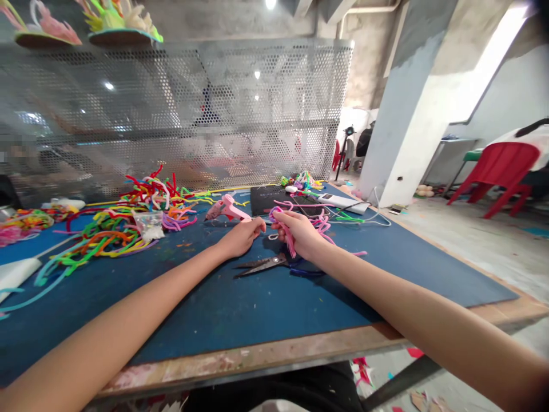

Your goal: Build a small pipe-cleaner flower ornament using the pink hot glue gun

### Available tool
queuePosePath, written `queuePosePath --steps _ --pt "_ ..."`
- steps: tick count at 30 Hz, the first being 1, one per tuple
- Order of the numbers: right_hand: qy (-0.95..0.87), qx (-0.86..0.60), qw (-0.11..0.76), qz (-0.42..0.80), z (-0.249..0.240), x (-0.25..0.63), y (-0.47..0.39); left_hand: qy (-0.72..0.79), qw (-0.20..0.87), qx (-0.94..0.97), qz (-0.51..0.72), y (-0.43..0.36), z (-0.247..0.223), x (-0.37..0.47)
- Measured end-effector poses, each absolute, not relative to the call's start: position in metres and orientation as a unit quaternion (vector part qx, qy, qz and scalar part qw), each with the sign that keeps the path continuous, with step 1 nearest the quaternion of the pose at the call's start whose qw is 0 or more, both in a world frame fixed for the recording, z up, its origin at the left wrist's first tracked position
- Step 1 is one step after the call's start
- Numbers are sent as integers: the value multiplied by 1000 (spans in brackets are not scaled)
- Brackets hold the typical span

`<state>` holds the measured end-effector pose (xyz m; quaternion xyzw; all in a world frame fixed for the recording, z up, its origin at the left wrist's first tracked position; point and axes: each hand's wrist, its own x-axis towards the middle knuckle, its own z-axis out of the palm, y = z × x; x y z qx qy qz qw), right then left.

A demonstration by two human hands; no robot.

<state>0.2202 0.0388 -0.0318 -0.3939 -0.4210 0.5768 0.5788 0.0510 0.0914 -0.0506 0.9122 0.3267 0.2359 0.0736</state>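
My right hand is closed around a bundle of pink and purple pipe cleaners, whose ends hang below the fingers. A little to its left, my left hand has its fingers curled together; whether anything small is in them I cannot make out. Just behind the left hand lies a pink glue gun. Below both hands, scissors with dark blue handles rest on the blue mat, blades pointing left and slightly apart. More pink pipe cleaners lie behind and beside my right hand.
Colourful pipe cleaners are heaped at the left, beside a clear bag of small white pieces. A black board and a white power strip with a cable lie at the back. A perforated metal screen stands behind the table.
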Motion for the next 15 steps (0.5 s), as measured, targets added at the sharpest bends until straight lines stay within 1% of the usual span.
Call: queuePosePath --steps 4,8,11,13,15 --pt "-412 -403 574 582 -30 219 37 337 60 906 250 84 -48 44" --pt "-407 -408 575 580 -28 218 36 295 71 937 174 74 -42 40" --pt "-399 -409 575 586 -26 217 35 299 39 942 147 66 -38 35" --pt "-399 -405 575 589 -26 217 34 306 11 940 147 62 -36 29" --pt "-403 -403 576 586 -26 217 34 314 6 936 157 60 -36 21"
